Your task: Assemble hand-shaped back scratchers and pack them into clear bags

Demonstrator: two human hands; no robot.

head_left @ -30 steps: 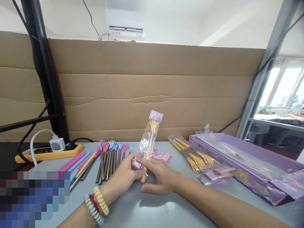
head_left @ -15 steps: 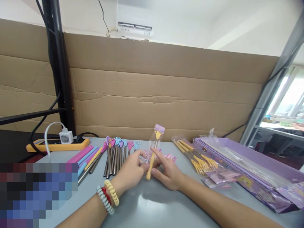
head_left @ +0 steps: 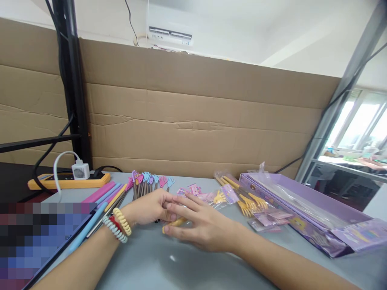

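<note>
A yellow hand-shaped back scratcher (head_left: 179, 222) lies tilted across the front of me. Its yellow head (head_left: 219, 197) points right inside a clear bag with a purple header card (head_left: 229, 194). My left hand (head_left: 152, 208) is closed at the handle, with its thumb near the grip. Over the same handle lies my right hand (head_left: 198, 219), its fingers fairly straight and its thumb by the handle's end. The two hands overlap at the fingertips, and the scratcher's middle is hidden under the right hand.
Several back scratchers with coloured hand heads (head_left: 146, 177) lie behind my left hand. Coloured tubes (head_left: 99, 192) are at left, near an orange power strip (head_left: 65, 181). Bagged yellow scratchers (head_left: 246, 201) and header cards (head_left: 269, 220) lie beside a purple box (head_left: 290, 209) at right.
The back scratcher has swung from nearly upright to lying low, its head now to the right. My right hand has moved over the handle, and my left hand has shifted left.
</note>
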